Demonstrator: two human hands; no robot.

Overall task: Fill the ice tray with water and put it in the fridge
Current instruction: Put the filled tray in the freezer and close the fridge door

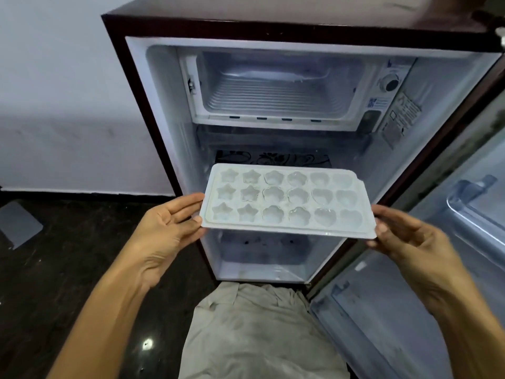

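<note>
You are holding the ice tray (pixel 287 201) level before the open fridge (pixel 164 119), left hand (pixel 166 228) and right hand (pixel 404 236) pinching its short ends; keep it flat while raising it toward the freezer box (pixel 276 88).

You hold the ice tray (pixel 287 201) level before the open fridge (pixel 175 149), left hand (pixel 166 225) and right hand (pixel 404 236) at its ends. The freezer box (pixel 273 86) sits above it, the door (pixel 437 269) to your right.
</note>
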